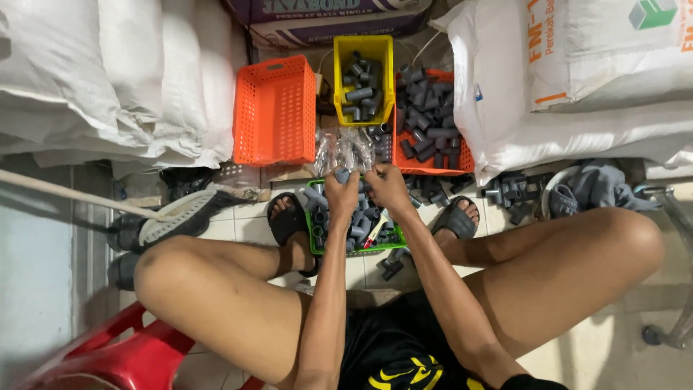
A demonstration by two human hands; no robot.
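Both hands work over the far edge of the green basket [315, 245]: the left hand [341, 189] pinches a grey pipe fitting [341, 175], the right hand [388, 185] is closed beside it, its hold unclear. This looks like sorting or joining fittings. The next move needs a steady grip.

A tray of pipe fittings [354, 224] is sitting on the floor [245, 217] between the person's feet, under both hands [364, 186]. Behind it, three baskets are standing in a row: an empty one [274, 112] at left, a fittings-filled one [363, 79] in the middle, another [429, 119] at right. Sacks [108, 79] are flanking them. Loose fittings [509, 191], seemingly, are lying further right.
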